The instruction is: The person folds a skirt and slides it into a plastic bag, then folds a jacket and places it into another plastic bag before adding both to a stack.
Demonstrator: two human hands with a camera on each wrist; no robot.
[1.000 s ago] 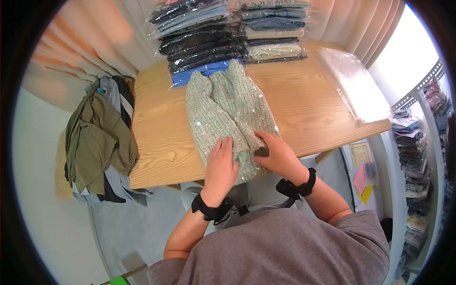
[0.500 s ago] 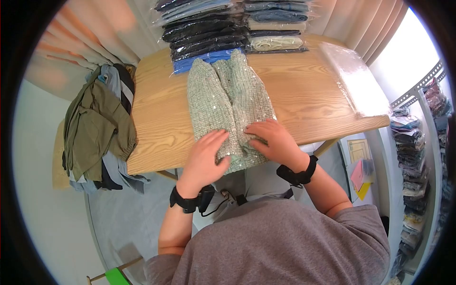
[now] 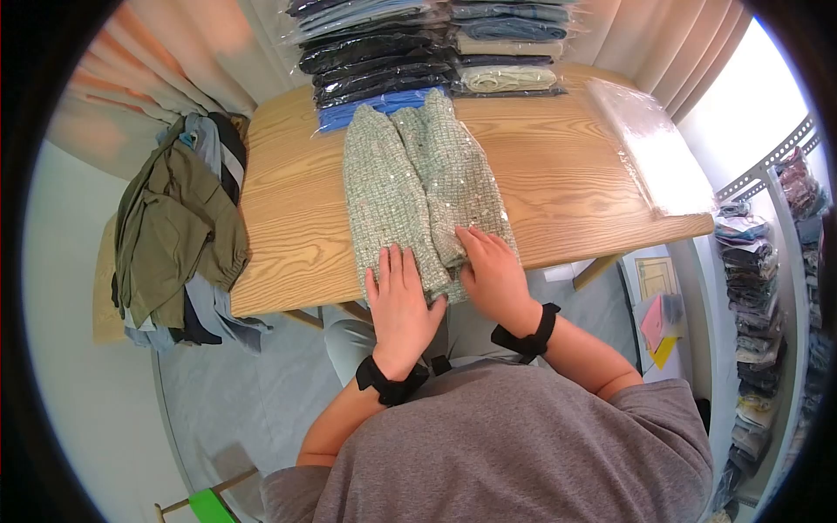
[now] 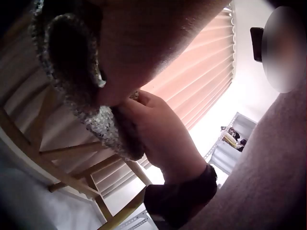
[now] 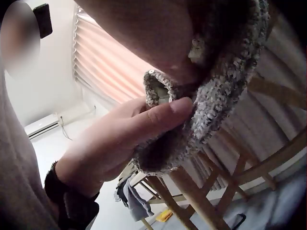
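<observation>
A pale green, sequinned, textured garment (image 3: 384, 187) lies lengthwise on the table, its lower end at the front edge. The left hand (image 3: 402, 305) rests on the lower left part with straight, spread fingers, thumb beside the hem. On the lower right part, the right hand (image 3: 500, 281) holds the fabric beside the front opening between fingers and thumb. In the left wrist view the right hand (image 4: 165, 134) is at the thick folded edge (image 4: 103, 127). The right wrist view shows the left hand (image 5: 115, 132) with its thumb against the fabric (image 5: 216, 105); its fingertips are hidden.
Stacks of bagged folded clothes (image 3: 375, 65) stand at the back of the wooden table (image 3: 288, 200). Clear plastic bags (image 3: 649, 148) lie at the right. Loose clothes (image 3: 179, 227) are piled at the left. A shelf with packed items (image 3: 754, 305) stands far right.
The garment's front edges now lie closer together. The left hand moved out leftward, then back right onto the lower garment; the right hand shifted slightly left and down since half a second ago.
</observation>
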